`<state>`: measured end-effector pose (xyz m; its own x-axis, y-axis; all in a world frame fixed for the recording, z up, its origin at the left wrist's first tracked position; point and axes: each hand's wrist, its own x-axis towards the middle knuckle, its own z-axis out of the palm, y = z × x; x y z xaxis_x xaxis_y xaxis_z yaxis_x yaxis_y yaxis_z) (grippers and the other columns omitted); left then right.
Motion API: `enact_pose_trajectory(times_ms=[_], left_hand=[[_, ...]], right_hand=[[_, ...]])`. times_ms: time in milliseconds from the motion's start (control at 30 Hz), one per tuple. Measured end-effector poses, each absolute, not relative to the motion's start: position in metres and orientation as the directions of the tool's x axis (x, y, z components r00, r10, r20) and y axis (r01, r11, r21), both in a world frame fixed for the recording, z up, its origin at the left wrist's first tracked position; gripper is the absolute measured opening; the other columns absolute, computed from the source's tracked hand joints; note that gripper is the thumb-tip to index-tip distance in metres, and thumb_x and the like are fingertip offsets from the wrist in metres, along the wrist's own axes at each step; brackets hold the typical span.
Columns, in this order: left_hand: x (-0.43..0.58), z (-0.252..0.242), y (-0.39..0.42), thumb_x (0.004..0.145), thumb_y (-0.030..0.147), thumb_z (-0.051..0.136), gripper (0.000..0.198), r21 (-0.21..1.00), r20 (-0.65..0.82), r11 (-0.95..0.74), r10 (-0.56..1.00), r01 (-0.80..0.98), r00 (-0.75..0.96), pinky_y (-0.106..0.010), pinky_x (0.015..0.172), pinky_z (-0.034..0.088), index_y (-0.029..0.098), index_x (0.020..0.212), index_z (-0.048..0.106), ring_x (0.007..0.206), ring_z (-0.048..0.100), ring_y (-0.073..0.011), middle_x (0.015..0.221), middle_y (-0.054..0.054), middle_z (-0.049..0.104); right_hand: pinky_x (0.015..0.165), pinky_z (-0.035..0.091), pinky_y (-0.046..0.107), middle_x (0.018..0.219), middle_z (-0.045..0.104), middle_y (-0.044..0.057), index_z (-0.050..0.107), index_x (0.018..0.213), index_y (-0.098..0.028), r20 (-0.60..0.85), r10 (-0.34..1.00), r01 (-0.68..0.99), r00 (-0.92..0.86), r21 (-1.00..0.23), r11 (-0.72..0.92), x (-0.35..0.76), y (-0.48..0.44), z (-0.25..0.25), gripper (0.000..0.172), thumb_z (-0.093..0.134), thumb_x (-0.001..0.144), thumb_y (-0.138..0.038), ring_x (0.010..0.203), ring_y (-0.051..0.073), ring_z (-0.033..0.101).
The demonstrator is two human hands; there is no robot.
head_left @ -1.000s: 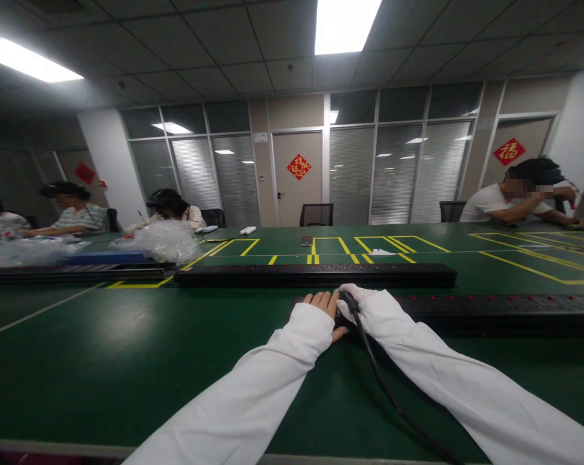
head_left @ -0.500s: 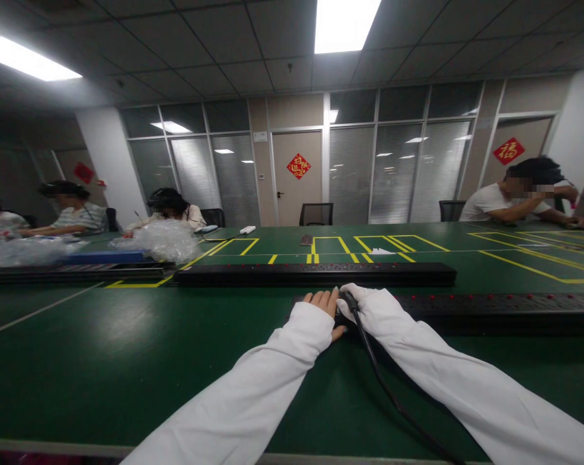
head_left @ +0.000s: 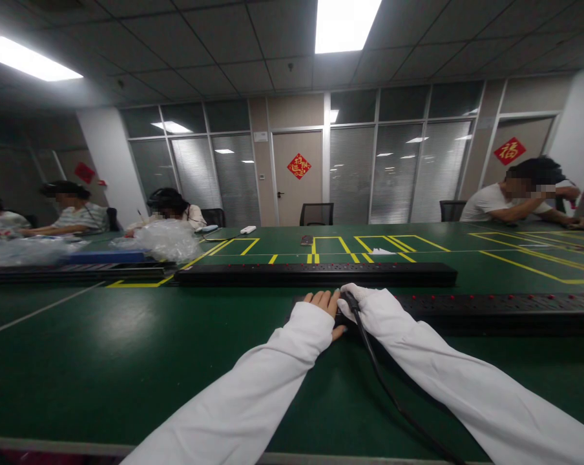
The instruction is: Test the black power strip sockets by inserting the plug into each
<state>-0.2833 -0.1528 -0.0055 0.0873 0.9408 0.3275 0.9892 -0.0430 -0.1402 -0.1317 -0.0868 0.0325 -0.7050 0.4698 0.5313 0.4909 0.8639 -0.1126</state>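
Note:
A long black power strip [head_left: 495, 313] with a row of red switches or lights lies on the green table, running out past the right edge. My left hand [head_left: 322, 306], bare, grips its left end, with the fingers over the top and the thumb on the near side. Right beside it, my right hand [head_left: 357, 300] in a white glove is closed around a black plug [head_left: 351, 302]. The plug is held down against the strip; whether its pins sit in a socket is hidden. Its black cable [head_left: 376, 368] trails toward me and off the bottom edge.
Just beyond lies a second black power strip [head_left: 316, 274]. Crumpled clear plastic bags [head_left: 163, 239] and a blue flat item [head_left: 105, 257] are at left. Yellow tape [head_left: 325, 237] marks the green table [head_left: 127, 368]. Several people sit around the far side.

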Motion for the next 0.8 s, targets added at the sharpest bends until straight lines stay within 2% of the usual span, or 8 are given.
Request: enact_pose_trajectory(times_ms=[167,433,800], left_hand=[[-0.282,-0.004,-0.155,0.077,0.048,0.05,0.074,-0.133,0.342,-0.044,0.936,0.99,0.088,-0.045,0.097,0.032,0.011,0.137,0.026,0.118,0.042,-0.0299,0.133,-0.016,0.044],[-0.282,-0.003,-0.158,0.077,0.047,0.051,0.073,-0.13,0.378,-0.061,0.92,0.99,0.107,-0.043,0.098,0.031,0.009,0.135,0.029,0.118,0.042,-0.0294,0.132,-0.016,0.045],[-0.281,0.0,-0.157,0.076,0.047,0.051,0.075,-0.128,0.323,-0.042,0.943,0.991,0.081,-0.045,0.099,0.03,0.01,0.137,0.027,0.119,0.041,-0.0299,0.134,-0.016,0.043]], right_hand=[[0.059,0.042,0.023,0.077,0.068,0.0,0.057,0.107,-0.024,0.567,0.476,0.512,-0.673,-0.107,0.852,-0.135,-0.083,0.026,0.035,0.044,0.082,-0.045,0.066,0.014,0.062],[0.069,0.046,0.025,0.091,0.069,0.002,0.053,0.117,-0.023,0.617,0.454,0.515,-0.643,-0.091,0.852,-0.136,-0.078,0.018,0.042,0.043,0.082,-0.044,0.079,0.016,0.063],[0.057,0.041,0.022,0.08,0.068,-0.001,0.056,0.108,-0.025,0.56,0.478,0.525,-0.677,-0.089,0.847,-0.135,-0.084,0.026,0.035,0.042,0.084,-0.044,0.065,0.013,0.061]])
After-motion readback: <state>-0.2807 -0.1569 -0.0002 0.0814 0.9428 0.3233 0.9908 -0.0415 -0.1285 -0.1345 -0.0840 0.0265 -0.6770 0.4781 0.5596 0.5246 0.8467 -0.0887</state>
